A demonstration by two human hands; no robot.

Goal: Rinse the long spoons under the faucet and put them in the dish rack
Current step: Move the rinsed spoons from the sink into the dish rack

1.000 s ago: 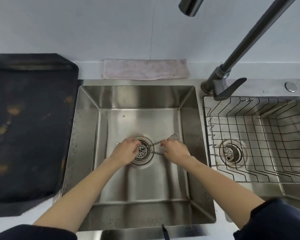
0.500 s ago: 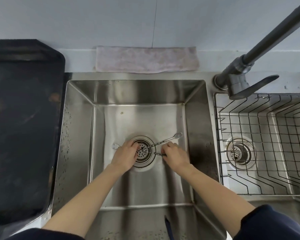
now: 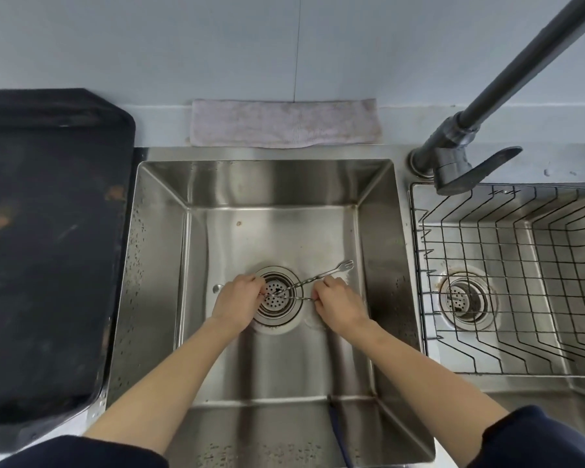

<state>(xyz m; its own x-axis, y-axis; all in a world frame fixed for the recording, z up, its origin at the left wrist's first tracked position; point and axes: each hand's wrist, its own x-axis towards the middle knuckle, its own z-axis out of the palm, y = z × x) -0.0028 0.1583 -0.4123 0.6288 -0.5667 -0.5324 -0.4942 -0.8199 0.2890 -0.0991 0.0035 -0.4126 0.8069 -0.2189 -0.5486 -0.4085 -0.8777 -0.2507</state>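
Two long thin metal spoons with twisted handles lie crossed over the drain strainer on the floor of the left sink. One long spoon points up-right and ends in a small forked tip. The other long spoon runs level, and its small bowl shows left of my left hand. My left hand pinches the handles at the strainer's left edge. My right hand pinches the level spoon's right end. The faucet stands back right, with no water visible. The wire dish rack sits in the right sink.
A folded grey cloth lies behind the left sink against the wall. A large black tray covers the counter to the left. The faucet lever points right over the rack's back edge. The right sink has its own drain.
The head view has shifted and the faucet head has left the frame. Both hands stay at the drain, and my right hand has slid slightly right along the level spoon.
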